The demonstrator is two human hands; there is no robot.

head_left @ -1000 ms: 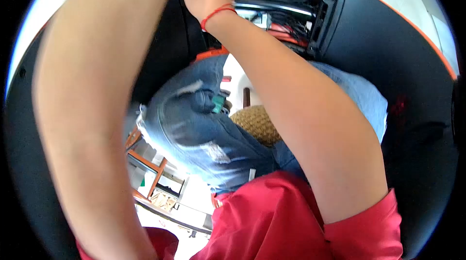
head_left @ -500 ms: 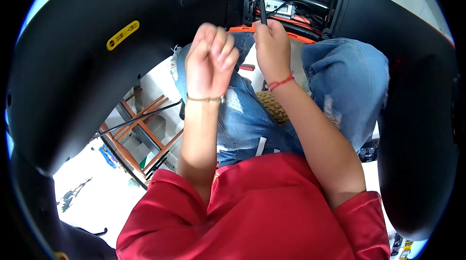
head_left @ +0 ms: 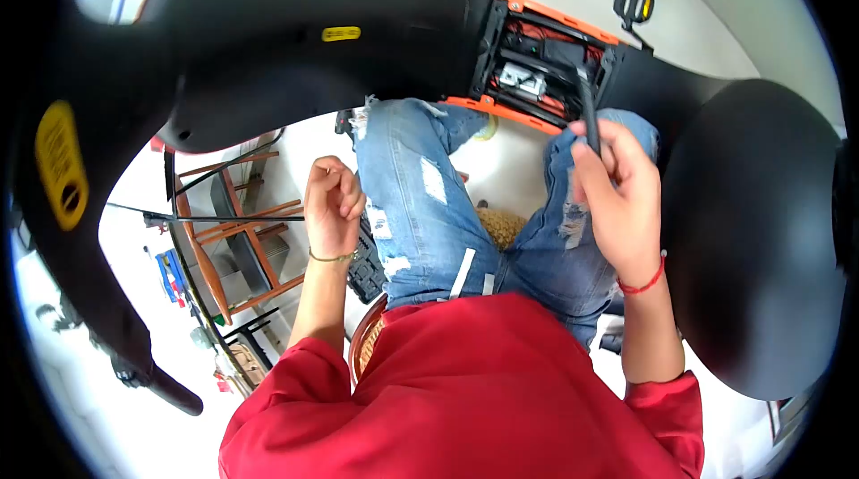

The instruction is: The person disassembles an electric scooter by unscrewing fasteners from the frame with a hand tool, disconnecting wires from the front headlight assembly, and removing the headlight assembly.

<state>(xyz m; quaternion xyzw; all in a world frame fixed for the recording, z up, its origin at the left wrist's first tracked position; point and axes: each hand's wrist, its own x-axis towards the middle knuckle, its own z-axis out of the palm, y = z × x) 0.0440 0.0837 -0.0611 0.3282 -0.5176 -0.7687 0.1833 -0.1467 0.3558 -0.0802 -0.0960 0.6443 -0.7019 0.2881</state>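
The right grip (head_left: 622, 193), clamped on a black rod (head_left: 588, 112), had drawn back from the open bay (head_left: 523, 79). The left grip (head_left: 333, 202), fingers curled together, had moved left. The yellow labels' (head_left: 341, 33) writing was too small or blurred to read.

- Workshop-like room, exact kind unclear
- Open compartment (head_left: 516, 116) showing electronics (head_left: 523, 80)
- Black moulded tray (head_left: 365, 275) beside one leg (head_left: 413, 211)
- Wooden-framed furniture (head_left: 204, 257)
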